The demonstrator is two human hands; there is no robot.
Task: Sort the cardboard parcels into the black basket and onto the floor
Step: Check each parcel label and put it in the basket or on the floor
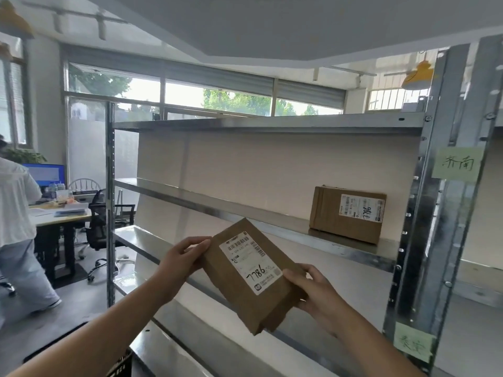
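Head cam: the parcel [253, 278] is held in mid-air in front of the shelf rack [245, 210], label up, marked 7786. It is pinched by the left hand [182, 257] at the upper-left corner, thumb on top, and gripped by the right hand [313, 289] at the lower-right edge, fingers curled under. Long axis is tilted, far-left to near-right. A 2nd parcel [347, 213] is stood on the rack, well apart to the right. A black lattice edge [121, 363], prob. the basket, is seen bottom left under the left forearm, so it lies nearer the left hand. The drop is judged to go down & left.

Labelled cardboard parcel [253, 278] tilted midair; second parcel [347, 213] upright on shelf [217, 205].
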